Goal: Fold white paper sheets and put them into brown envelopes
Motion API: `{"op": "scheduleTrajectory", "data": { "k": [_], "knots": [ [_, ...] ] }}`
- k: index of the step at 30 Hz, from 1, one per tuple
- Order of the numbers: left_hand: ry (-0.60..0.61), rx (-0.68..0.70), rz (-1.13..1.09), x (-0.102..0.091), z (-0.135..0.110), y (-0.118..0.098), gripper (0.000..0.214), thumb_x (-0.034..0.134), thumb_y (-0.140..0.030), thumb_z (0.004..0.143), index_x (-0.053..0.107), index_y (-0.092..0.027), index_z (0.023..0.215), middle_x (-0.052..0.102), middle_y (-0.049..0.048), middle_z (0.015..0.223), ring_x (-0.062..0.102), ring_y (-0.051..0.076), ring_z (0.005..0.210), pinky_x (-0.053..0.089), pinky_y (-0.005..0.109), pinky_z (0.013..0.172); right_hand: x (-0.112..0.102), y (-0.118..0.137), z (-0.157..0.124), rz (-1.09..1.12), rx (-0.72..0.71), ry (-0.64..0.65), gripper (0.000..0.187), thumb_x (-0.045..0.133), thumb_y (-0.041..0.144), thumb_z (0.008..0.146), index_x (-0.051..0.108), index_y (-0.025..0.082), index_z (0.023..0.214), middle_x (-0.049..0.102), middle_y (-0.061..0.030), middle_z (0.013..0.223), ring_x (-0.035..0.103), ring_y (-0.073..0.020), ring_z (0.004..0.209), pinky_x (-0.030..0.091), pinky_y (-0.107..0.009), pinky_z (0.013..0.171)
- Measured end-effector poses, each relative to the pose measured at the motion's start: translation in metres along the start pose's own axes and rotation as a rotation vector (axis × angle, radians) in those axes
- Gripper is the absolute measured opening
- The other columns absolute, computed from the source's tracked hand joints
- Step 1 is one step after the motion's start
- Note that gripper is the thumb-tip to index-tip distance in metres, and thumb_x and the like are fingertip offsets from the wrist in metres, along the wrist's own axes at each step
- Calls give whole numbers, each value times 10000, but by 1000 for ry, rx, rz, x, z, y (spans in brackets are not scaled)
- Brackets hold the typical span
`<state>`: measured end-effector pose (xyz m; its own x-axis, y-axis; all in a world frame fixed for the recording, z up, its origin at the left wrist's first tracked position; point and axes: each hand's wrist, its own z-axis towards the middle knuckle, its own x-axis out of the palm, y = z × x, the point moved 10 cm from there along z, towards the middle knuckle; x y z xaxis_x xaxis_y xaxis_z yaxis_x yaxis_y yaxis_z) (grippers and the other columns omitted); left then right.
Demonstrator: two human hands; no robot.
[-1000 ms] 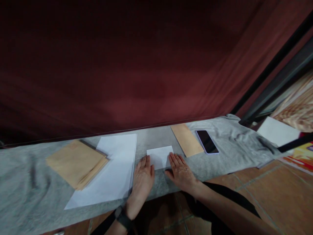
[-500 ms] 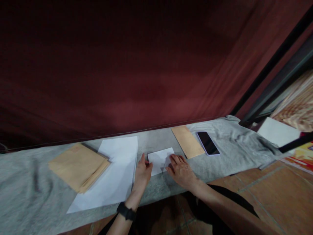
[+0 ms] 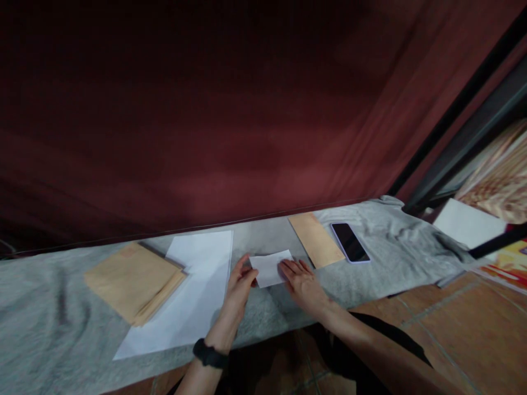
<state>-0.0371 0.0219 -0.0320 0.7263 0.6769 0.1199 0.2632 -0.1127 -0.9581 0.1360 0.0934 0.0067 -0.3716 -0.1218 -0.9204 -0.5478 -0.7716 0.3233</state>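
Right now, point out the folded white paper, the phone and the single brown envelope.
folded white paper [image 3: 269, 267], head view, on its bare middle.
phone [image 3: 349, 242], head view, middle of its dark screen.
single brown envelope [image 3: 315, 240], head view, centre of its face.

White folded paper [image 3: 270, 267], grey cloth [image 3: 370, 274].

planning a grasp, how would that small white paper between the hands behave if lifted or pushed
The small white paper looks thin, so probably light and floppy. Resting on the grey cloth, it likely drags rather than slides, and won't roll.
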Motion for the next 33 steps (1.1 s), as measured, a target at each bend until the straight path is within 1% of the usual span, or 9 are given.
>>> {"op": "scheduleTrajectory", "data": {
  "k": [3,7,13,15,18,21,25,30,33],
  "knots": [
    [21,35,-10,2,-1,-10,614,697,-311,668,626,-161,1259,638,-28,704,579,137,630,447,266,621,-18,-8,13,81,2,-52,392,521,84,935,666,239,1264,701,-62,1263,635,-204,1173,377,-422,1139],
    [81,51,10,5,1,-12,486,634,-358,705,685,-142,1137,683,36,803,616,169,722,465,294,671,-37,-17,23,139,-15,-132,262,524,146,978,718,230,1133,750,-57,1060,684,-211,1000,450,-414,1064],
    [-57,338,274,-6,7,-33,331,750,-420,626,737,-197,871,647,64,963,609,229,932,487,313,748,-41,-15,25,250,-51,-143,245,477,281,1032,718,237,1036,729,-54,969,695,-207,892,544,-329,822],
    [-59,373,300,-5,8,-36,289,755,-455,634,722,-207,780,655,66,961,607,244,963,492,320,769,-43,-17,26,311,-43,-163,245,482,302,1030,718,234,1032,729,-52,966,697,-203,883,544,-317,800],
    [16,355,309,2,8,-34,258,714,-467,703,715,-213,748,682,36,817,622,214,817,492,315,738,-48,-26,28,427,10,-213,231,514,322,1011,722,225,1027,742,-49,962,704,-202,878,548,-307,777],
    [69,338,314,7,5,-34,238,682,-444,744,703,-208,721,675,19,701,610,194,696,479,298,668,-50,-35,29,508,67,-239,223,541,322,985,733,210,1001,753,-54,951,708,-207,877,555,-310,778],
    [18,359,310,2,1,-41,180,686,-390,749,716,-214,773,713,27,770,633,199,743,495,300,723,-52,-32,30,547,33,-207,231,546,334,979,746,220,1002,745,-47,914,704,-202,859,561,-312,777],
    [-43,435,261,-7,1,-54,110,655,-275,718,727,-229,788,734,46,933,657,216,922,500,333,888,-64,-17,26,541,-126,-257,274,491,261,1005,750,252,1095,731,-61,1082,681,-201,1036,545,-351,925],
    [-62,377,156,-14,4,-46,102,659,-272,682,719,-219,746,729,63,1054,647,226,1036,488,339,936,-64,-11,23,455,-184,-271,297,488,212,1005,753,270,1126,734,-57,1127,671,-201,1070,533,-369,953]
  ]
}}
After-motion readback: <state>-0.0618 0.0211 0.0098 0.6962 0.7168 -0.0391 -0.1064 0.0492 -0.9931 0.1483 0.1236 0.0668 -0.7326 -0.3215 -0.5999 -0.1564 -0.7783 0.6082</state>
